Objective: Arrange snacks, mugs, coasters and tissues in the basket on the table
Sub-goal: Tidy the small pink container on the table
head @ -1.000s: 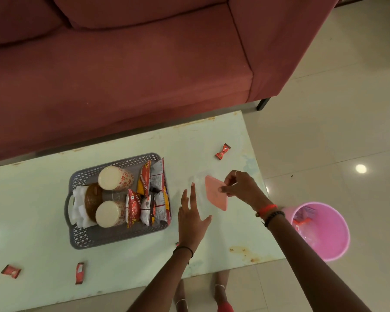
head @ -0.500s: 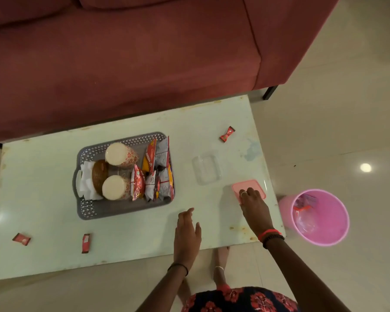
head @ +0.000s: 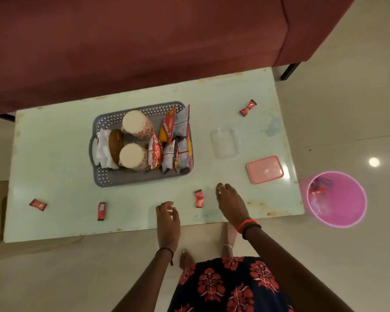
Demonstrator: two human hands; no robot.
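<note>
A grey basket (head: 131,179) stands on the pale green table (head: 54,158). It holds two upturned mugs (head: 136,123), brown coasters (head: 115,144), white tissues (head: 103,149) and several snack packets (head: 175,140). A pink lid (head: 265,169) lies flat near the table's right edge, and a clear container (head: 225,143) sits just beyond it. A small red sweet (head: 199,198) lies near the front edge between my hands. My left hand (head: 167,219) hovers over the front edge, fingers loosely curled, holding nothing. My right hand (head: 231,202) is right of the sweet, fingers bent down, empty.
More red sweets lie at the front left (head: 37,204), front centre-left (head: 101,211) and back right (head: 248,108). A pink bin (head: 337,199) stands on the floor right of the table. A red sofa (head: 144,46) runs along the far side.
My right hand put the pink lid down flat near the right edge, let go and drew back toward the front. My left hand pulled back to the front edge. The view rose.
</note>
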